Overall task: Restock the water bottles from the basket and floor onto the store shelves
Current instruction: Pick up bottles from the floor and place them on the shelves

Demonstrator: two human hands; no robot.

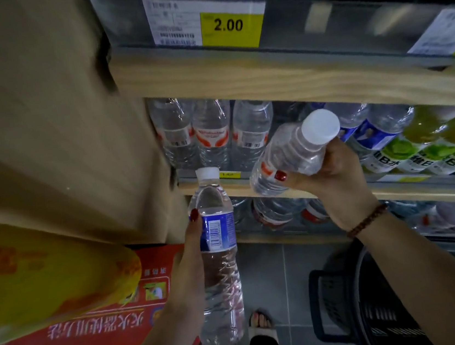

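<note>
1. The left hand grips a blue-label water bottle along its side. The thumb lies up the bottle beside the label. The bottle stands nearly upright, white cap on top, in front of the shelves and above the grey floor tiles.
2. The right hand is wrapped round a red-label water bottle near its neck. This bottle is tilted, with its white cap toward the camera and its base toward the middle shelf.
3. The two hands are apart, each clamped on its own bottle. The right one is higher and nearer the shelf.
4. A bead bracelet sits on the right wrist.
5. On the middle shelf, a row of red-label bottles stands upright at the left. Blue-label bottles come next, then green-label bottles further right.
6. More bottles stand on the shelf below.
7. A yellow price tag reading 2.00 is fixed to the upper shelf rail.
8. A dark basket stands on the floor at the lower right, under the right forearm. Its contents cannot be made out.
9. A cardboard box fills the left side. A yellow and red pack lies below it.
10. A sandalled foot shows on the tiles.
</note>
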